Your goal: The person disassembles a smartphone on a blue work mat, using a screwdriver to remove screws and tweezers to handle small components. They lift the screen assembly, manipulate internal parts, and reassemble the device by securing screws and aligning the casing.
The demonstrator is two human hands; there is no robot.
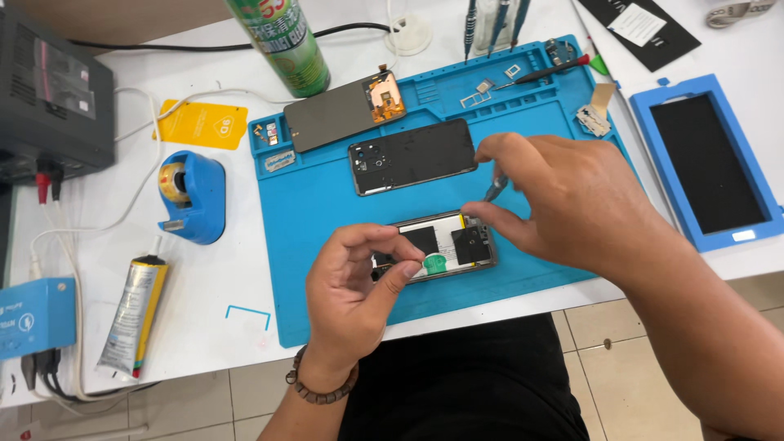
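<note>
Nearest the person, the opened smartphone (437,245) lies face down at the near edge of the blue repair mat (327,196), its insides exposed and within easy reach of both hands. The left hand (359,286) pinches the phone's left end between thumb and fingers, apparently to steady it. The right hand (563,200) grips thin metal tweezers (495,189), tip angled down toward the phone's right end, just above it. Farther back on the mat the removed back cover (412,155) and the detached display panel (343,110) lie apart, set aside from the work. On the white counter (204,278) to the left stand a blue tape dispenser (192,196) and a glue tube (131,314); a green spray can (282,41) stands far behind.
</note>
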